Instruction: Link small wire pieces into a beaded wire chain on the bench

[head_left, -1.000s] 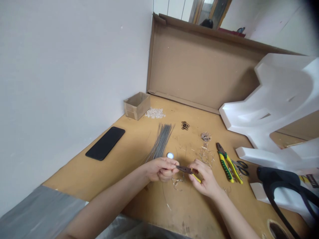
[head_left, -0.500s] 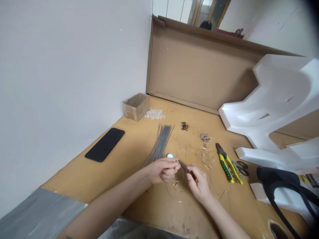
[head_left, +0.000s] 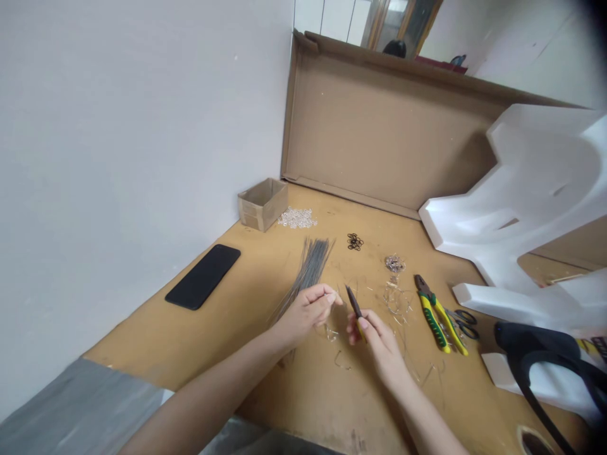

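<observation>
My left hand (head_left: 303, 316) is closed in a pinch, thumb against forefinger, on a thin wire that barely shows at the fingertips. Dark-jawed needle-nose pliers (head_left: 353, 301) with yellow handles are wrapped in my right hand (head_left: 379, 347), jaws pointing up and away, a little right of the left fingertips and apart from them. Just behind my left hand lies a bundle of straight grey wires (head_left: 313, 260). Bent wire pieces (head_left: 342, 361) are on the wooden table (head_left: 303, 404) beneath and between the hands.
Beyond the hands are a pile of small clear rings (head_left: 298, 218), black rings (head_left: 354, 241) and coiled wire (head_left: 394, 263). Green-yellow pliers (head_left: 434, 314) and scissors (head_left: 465, 322) lie right, near white foam (head_left: 474, 297). At left are a black phone (head_left: 203, 276) and small cardboard box (head_left: 262, 205).
The pliers' jaws have come away from the left fingertips and now point more upward. My left hand has risen slightly, and a bent wire piece shows on the table between the forearms.
</observation>
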Available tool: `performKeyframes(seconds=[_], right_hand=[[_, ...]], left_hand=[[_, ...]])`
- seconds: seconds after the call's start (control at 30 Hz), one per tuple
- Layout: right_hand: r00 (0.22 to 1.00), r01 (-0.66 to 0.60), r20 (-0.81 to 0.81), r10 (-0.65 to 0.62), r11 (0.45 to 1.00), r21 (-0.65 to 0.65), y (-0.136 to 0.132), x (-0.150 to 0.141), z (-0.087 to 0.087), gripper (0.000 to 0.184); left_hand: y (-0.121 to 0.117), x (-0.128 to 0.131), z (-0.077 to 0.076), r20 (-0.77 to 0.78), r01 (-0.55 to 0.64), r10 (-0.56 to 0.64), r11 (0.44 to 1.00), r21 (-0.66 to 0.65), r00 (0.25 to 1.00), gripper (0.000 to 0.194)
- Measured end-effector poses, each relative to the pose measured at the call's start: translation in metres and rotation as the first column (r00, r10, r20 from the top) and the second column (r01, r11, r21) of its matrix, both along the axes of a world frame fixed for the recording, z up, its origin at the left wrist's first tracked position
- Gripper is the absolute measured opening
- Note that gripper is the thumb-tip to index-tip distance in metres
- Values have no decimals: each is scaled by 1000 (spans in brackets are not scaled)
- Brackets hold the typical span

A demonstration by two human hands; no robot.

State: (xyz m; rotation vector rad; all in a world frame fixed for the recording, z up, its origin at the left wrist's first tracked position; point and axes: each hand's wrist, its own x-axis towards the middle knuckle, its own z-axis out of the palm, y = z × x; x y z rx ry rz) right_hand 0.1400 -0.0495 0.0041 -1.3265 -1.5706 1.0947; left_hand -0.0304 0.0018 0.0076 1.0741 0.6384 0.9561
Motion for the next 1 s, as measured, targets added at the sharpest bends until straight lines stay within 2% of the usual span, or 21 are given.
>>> performKeyframes(seconds=[0.1,0.17,0.23,0.33,0.43,0.5,0.6,0.67,0.73,0.8,0.9,1.0], right_hand=[[978,26,206,-41,997,75,-2,8,6,25],[945,16,324,-55,992,122,-5,10,8,23],[924,-2,380,-56,989,151,-8,11,11,22],[921,-7,387,-51,989,147,-13,12,15,20],[955,4,297,-26,997,75,-17,15,17,23],[979,6,203,-10,1000,20,-17,18,14,25],[1000,17,0,-17,995,-97,-14,20,5,26],[974,-24,-224,-30,972,-235,-14,20,-3,29],[904,-119,-425,-55,920,-372,-14,17,-11,32],[845,-186,-530,-76,886,-424,-15,13,-16,34],[838,-166,-540,-85,901,-400,-10,8,-20,34],[918,-31,-386,-91,954,-299,-2,9,-18,33]], left_hand=[[-4,0,5,-137,-55,65,996,72,988,23],[-7,1,6,-143,-41,52,996,81,988,22],[-9,2,4,-88,33,-29,998,46,996,20],[-8,1,1,150,202,-191,977,-67,970,16],[-4,-1,-1,385,336,-247,924,-181,889,11],[-1,-2,-2,435,367,-240,900,-236,868,10],[3,-2,-2,444,350,-194,886,-302,875,9],[6,-4,-2,472,359,-166,864,-354,866,10],[8,-6,-1,513,395,-157,829,-395,844,11],[10,-8,-1,527,417,-163,812,-409,834,12],[10,-8,-1,447,383,-198,845,-374,872,10],[6,-6,-1,254,265,-200,931,-252,946,12]])
